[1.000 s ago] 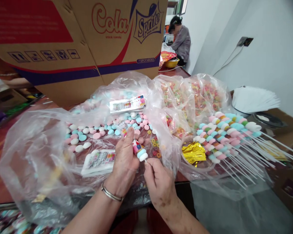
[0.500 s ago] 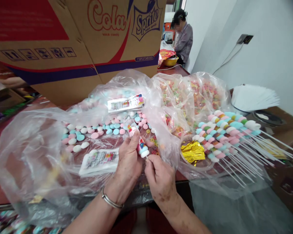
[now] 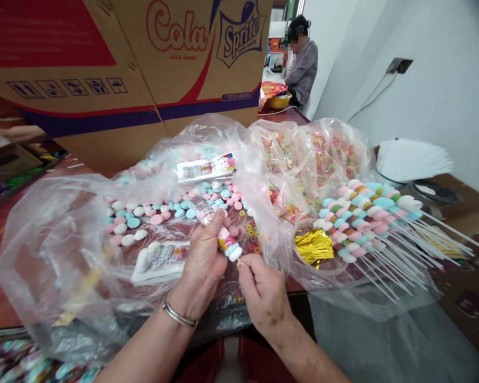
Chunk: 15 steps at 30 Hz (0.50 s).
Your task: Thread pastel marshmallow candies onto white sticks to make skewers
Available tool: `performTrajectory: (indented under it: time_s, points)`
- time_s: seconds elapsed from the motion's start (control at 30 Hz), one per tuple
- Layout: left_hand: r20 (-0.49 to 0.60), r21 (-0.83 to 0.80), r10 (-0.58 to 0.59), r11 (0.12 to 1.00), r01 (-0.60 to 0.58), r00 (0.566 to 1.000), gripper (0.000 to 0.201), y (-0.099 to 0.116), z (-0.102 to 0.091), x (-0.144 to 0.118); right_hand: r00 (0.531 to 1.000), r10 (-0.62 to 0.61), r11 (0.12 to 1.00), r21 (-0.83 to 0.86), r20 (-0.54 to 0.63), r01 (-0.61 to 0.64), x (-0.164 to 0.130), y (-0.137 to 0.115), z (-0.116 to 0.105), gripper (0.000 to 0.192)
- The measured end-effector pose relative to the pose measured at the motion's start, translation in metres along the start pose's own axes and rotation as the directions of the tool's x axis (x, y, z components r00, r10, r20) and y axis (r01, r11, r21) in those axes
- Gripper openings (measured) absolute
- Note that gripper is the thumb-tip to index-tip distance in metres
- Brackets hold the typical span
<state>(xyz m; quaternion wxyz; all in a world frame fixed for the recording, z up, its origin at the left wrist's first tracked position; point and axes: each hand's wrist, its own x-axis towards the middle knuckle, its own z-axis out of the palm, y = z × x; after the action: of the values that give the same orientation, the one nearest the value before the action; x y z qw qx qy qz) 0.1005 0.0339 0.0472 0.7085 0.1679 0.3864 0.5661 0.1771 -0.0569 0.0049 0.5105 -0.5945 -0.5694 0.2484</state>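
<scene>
My left hand is wrapped round a candy skewer of pink, blue and white pieces. A printed clear wrapper covers its upper part and juts out past my thumb to the upper left. My right hand pinches the stick just below the white end piece; most of the stick is hidden in my fingers. Beside my left hand lies a stack of printed wrappers. Another wrapper stack rests farther back on a plastic bag. Loose pink, blue and white candies lie beyond my hands, with ring gummies close by.
To the right, finished-looking candy skewers are piled with white sticks outward, beside a bowl of gold ties. Bags of gummies stand behind. A large carton blocks the back left. A person sits farther off.
The wrapper now sticks out farther to the upper left above my left hand, and the skewer shows more pink and yellow. Both hands have shifted only slightly.
</scene>
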Motion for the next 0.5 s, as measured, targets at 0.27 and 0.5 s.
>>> performTrajectory:
  time_s: [0.27, 0.5]
  points:
    - [0.072, -0.031, 0.000, 1.000, 0.002, 0.997, 0.020, -0.001, -0.001, -0.006, 0.995, 0.101, 0.985, 0.142, -0.010, -0.099, 0.002, 0.001, -0.002, 0.023]
    - [0.165, 0.052, 0.011, 0.998, -0.020, 0.986, 0.028, -0.016, -0.003, -0.022, 0.911, -0.377, 0.848, -0.457, -0.167, 0.267, 0.008, 0.003, 0.006, 0.027]
